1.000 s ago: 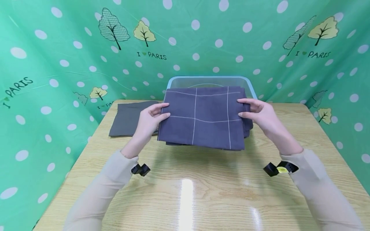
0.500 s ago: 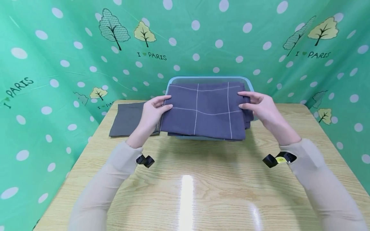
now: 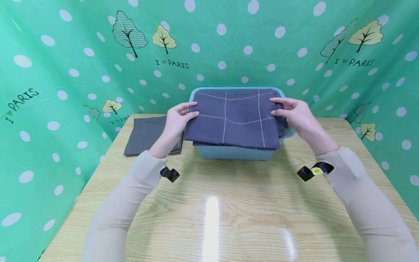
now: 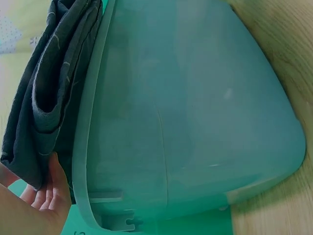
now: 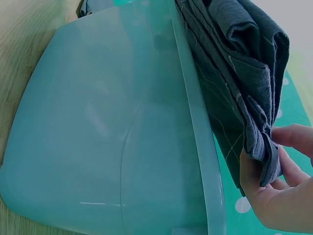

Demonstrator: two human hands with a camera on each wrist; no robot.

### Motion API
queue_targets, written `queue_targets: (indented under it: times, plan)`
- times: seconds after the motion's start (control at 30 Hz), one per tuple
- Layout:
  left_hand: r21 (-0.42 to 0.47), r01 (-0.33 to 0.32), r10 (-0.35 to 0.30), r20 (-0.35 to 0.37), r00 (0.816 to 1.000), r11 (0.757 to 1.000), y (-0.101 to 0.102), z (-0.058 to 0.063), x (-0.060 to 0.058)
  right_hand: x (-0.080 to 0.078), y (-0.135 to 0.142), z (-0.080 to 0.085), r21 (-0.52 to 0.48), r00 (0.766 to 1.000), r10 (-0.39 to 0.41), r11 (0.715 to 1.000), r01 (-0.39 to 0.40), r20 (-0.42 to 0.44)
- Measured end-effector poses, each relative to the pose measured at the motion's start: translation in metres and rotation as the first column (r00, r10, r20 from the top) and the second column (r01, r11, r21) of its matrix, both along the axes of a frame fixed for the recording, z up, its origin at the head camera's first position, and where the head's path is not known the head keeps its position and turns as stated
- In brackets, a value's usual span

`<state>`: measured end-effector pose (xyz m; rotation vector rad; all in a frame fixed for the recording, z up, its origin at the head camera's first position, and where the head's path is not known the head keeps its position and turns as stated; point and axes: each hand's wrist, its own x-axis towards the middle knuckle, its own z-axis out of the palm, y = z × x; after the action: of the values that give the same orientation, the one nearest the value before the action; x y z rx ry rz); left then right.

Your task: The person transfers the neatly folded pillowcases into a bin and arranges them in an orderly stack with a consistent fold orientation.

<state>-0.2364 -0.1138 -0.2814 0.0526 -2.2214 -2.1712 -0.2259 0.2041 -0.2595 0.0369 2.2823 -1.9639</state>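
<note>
A folded dark blue-grey cloth [image 3: 242, 122] with thin white grid lines lies level over the mouth of a light blue plastic bin [image 3: 235, 153]. My left hand [image 3: 178, 118] grips its left edge between thumb and fingers, and my right hand [image 3: 292, 111] pinches the right edge. Several folded layers of the cloth [image 4: 54, 78] show in the left wrist view, just beyond the bin's rim [image 4: 84, 142]. In the right wrist view the layers bunch between thumb and fingers of the right hand [image 5: 286, 188]. The bin's inside is mostly hidden under the cloth.
A folded dark grey cloth [image 3: 145, 134] lies on the wooden table [image 3: 248, 211] left of the bin, partly behind the left forearm. A green dotted curtain [image 3: 222, 43] hangs right behind the bin and along both sides.
Both hands have moved away from me with the cloth, carrying it further over the bin. More of the bin's front wall now shows below the cloth.
</note>
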Motion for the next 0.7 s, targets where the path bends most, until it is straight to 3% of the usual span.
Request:
queue_targets:
  times: [0.7]
  plan:
    - [-0.062,-0.061,0.063,0.042,0.997,0.996,0.013,0.004,-0.027,-0.024,0.005,0.007,-0.003,0.994,-0.049,0.999,0.05,0.098]
